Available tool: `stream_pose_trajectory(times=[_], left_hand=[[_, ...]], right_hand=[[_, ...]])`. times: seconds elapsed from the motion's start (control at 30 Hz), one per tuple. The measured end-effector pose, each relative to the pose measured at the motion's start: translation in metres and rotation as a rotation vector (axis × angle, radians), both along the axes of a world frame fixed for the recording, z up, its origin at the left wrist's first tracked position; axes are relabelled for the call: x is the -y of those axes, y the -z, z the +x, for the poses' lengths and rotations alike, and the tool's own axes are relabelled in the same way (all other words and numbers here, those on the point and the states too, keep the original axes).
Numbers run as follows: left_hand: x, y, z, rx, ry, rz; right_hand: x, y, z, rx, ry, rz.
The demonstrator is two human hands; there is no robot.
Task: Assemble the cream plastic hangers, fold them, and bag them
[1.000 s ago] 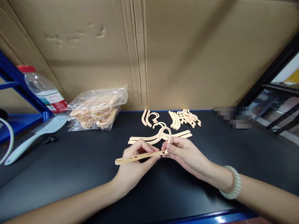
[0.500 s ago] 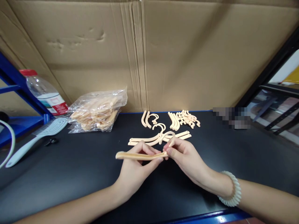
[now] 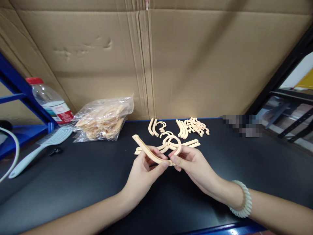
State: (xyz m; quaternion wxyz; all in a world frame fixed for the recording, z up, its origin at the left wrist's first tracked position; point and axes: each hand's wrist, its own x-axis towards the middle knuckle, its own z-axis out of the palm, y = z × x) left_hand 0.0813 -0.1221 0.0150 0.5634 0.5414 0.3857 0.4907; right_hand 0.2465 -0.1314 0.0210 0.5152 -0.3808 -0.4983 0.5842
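My left hand (image 3: 149, 169) is closed on a curved beige hanger arm (image 3: 144, 148), whose far end points up and left. Between the fingers of my right hand (image 3: 190, 163) is a beige hanger hook (image 3: 178, 140), its loop curving upward. The lower end of the hook meets the inner end of the arm at my fingertips; whether they are joined is hidden. Just behind my hands lie put-together hangers (image 3: 193, 143), stacked with their hooks upward. Farther back are loose hanger arms (image 3: 181, 129), a heap of hooks (image 3: 197, 125), and two more arms (image 3: 153, 127) beside other hooks (image 3: 161, 125).
On the left of the black table (image 3: 73, 189) are a clear bag of beige parts (image 3: 100, 120), a pale hairbrush (image 3: 41, 147), a small black object (image 3: 55, 151) and a red-capped bottle (image 3: 51, 101). A cardboard wall (image 3: 200, 58) closes the back; a black rack (image 3: 290, 111) stands right.
The held arm's far end has swung up, so the arm now slants. The hook has turned, showing its open loop face-on. Both hands stay in nearly the same place.
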Motion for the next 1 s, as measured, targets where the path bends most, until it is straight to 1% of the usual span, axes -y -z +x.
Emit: stream_pose_trajectory(times=[0.13, 0.27, 0.33, 0.4, 0.47, 0.53, 0.57, 0.63, 0.7, 0.73, 0.8, 0.87, 0.93, 1.0], left_hand=[[0.002, -0.001, 0.003, 0.048, 0.083, -0.035], [0.002, -0.003, 0.003, 0.044, 0.089, -0.068], [0.001, -0.002, 0.002, 0.022, 0.063, -0.080], [0.000, -0.001, 0.001, -0.001, 0.039, -0.089], [-0.002, 0.000, 0.000, -0.011, 0.038, -0.089], [-0.002, 0.001, -0.001, -0.010, 0.052, -0.082], [-0.002, 0.001, -0.001, -0.009, 0.060, -0.079], [-0.002, 0.001, 0.000, -0.009, 0.068, -0.077], [-0.002, 0.001, 0.001, -0.009, 0.063, -0.076], [-0.002, 0.001, 0.001, -0.011, 0.058, -0.074], [-0.001, 0.000, 0.002, -0.015, 0.048, -0.072], [-0.001, 0.000, 0.002, -0.019, 0.042, -0.071], [-0.001, 0.000, 0.003, -0.019, 0.038, -0.072], [-0.001, 0.000, 0.003, -0.016, 0.037, -0.071]], right_hand=[[0.000, 0.001, -0.002, 0.033, -0.044, -0.008], [-0.001, 0.001, -0.002, -0.003, -0.048, -0.019], [-0.007, 0.000, 0.005, -0.013, 0.006, 0.009], [-0.018, -0.003, 0.017, 0.008, 0.134, 0.098], [-0.035, -0.007, 0.034, 0.126, 0.277, 0.238], [-0.054, -0.009, 0.052, 0.386, 0.346, 0.378], [-0.063, -0.008, 0.059, 0.530, 0.354, 0.454], [-0.079, -0.005, 0.071, 0.818, 0.317, 0.628], [-0.091, 0.002, 0.076, 1.026, 0.257, 0.758], [-0.095, 0.006, 0.076, 1.099, 0.233, 0.794], [-0.102, 0.012, 0.075, 1.194, 0.208, 0.820], [-0.105, 0.016, 0.073, 1.232, 0.199, 0.808], [-0.106, 0.017, 0.071, 1.193, 0.203, 0.785], [-0.107, 0.016, 0.070, 1.067, 0.230, 0.752]])
